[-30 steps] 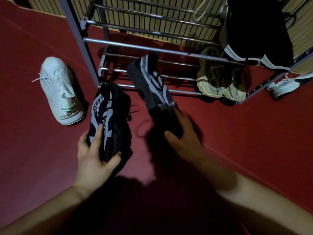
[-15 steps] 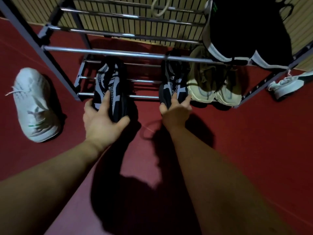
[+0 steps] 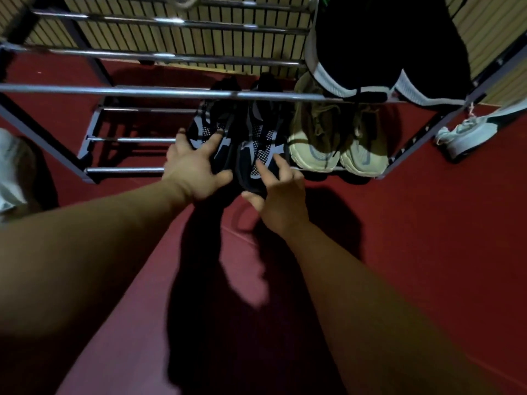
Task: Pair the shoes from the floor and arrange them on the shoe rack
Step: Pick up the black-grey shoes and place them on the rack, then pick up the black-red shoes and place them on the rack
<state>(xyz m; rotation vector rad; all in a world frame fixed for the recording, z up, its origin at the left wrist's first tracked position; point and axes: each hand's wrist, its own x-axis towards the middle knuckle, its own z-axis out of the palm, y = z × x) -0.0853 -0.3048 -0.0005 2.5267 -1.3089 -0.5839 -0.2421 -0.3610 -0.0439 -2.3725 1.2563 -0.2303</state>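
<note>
Two black and grey mesh sneakers lie side by side on the bottom tier of the metal shoe rack (image 3: 125, 93), heels toward me. My left hand (image 3: 195, 166) rests on the heel of the left black sneaker (image 3: 209, 129), fingers spread over it. On the heel of the right black sneaker (image 3: 261, 138) sits my right hand (image 3: 278, 195), with thumb under the sole and fingers on top. A beige pair (image 3: 336, 138) stands right beside them on the same tier.
A black pair with white soles (image 3: 370, 52) sits on the upper tier at the right. One white sneaker (image 3: 11, 172) lies on the red floor at the far left, another pale sneaker (image 3: 473, 129) outside the rack at the right. A slatted wall stands behind the rack.
Both hands carried the black sneakers from the floor onto the bottom tier. The left sneaker slid right until it lay against the right one, next to the beige pair.
</note>
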